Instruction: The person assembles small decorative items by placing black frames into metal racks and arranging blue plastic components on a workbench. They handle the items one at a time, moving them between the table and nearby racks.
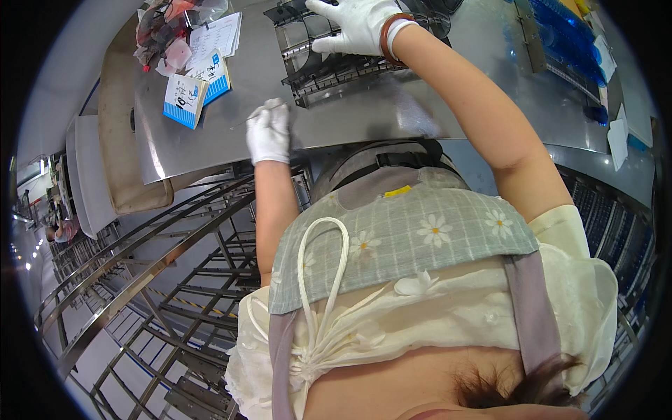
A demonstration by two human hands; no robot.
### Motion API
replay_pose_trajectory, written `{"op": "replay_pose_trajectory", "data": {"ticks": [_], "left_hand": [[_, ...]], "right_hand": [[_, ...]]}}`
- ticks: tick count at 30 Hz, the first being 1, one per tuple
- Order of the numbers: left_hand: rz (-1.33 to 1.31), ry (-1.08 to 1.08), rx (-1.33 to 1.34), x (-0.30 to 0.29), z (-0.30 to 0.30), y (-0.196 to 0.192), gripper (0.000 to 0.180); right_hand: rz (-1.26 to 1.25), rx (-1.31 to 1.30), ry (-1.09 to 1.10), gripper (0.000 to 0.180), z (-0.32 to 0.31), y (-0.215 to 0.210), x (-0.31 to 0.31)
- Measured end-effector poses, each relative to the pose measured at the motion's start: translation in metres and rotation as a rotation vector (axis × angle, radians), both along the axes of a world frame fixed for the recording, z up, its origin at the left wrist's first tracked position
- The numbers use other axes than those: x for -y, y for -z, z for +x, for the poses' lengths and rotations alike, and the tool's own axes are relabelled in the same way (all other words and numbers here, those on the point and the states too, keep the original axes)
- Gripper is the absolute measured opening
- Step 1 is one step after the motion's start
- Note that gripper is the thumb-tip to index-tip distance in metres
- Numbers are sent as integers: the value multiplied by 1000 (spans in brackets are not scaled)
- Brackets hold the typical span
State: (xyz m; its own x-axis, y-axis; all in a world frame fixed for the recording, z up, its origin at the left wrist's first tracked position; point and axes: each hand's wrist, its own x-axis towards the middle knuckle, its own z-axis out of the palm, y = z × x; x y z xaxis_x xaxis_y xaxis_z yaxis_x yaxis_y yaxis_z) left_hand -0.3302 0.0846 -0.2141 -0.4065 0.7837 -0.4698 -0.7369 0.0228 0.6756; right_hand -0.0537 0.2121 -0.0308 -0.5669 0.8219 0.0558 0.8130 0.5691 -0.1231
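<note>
Closest to me is my own front: a pale blouse with a grey checked apron bib dotted with white flowers (420, 231), and a white cord (329, 280) looping down it. Below and to my left run the bars of a metal rack (161, 280), stretching away across the floor.

Past the apron, my left hand (269, 133) in its white glove sits at the near edge of the steel bench (364, 115). The fingers are curled in and pinched around something thin that sticks out to the left; it is too small and blurred for me to tell what it is.

Farther out, my right arm reaches across the bench. My right hand (357, 26), gloved in white too, lies with fingers spread over the top of a black slotted tray (329, 70), gripping its upper edge. A reddish-brown bangle (387, 36) sits at that wrist. The tray stands on the bench, well beyond my left hand, near the far side.

Off to the left on the bench lie a blue and white booklet (185, 98), some loose printed papers (217, 38) and a crumpled clear bag (168, 24). At the far right, a stack of blue trays (560, 35) stands at the bench's edge.
</note>
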Motion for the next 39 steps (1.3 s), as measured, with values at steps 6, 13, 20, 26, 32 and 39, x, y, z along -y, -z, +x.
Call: {"op": "replay_pose_trajectory", "data": {"ticks": [6, 13, 20, 26, 32, 39], "left_hand": [[-163, 421, -417, 1, 35, -19, 14], [-530, 548, -1055, 14, -22, -69, 47], [-261, 711, -1505, -5, 52, -47, 50], [-496, 675, -1441, -4, 39, -42, 38], [-533, 686, -1397, -2, 39, -41, 40], [-621, 768, -1903, -1, 51, -62, 29]], "right_hand": [[111, -8, -18, 85, 5, 2, -1], [40, 108, 209, 82, 72, -4, -30], [38, -19, 99, 80, 86, 23, -36], [108, -647, 287, 44, 142, 23, -33], [-381, -62, 129, 51, 175, 40, 23], [-517, 13, 231, 29, 155, 47, 42]]}}
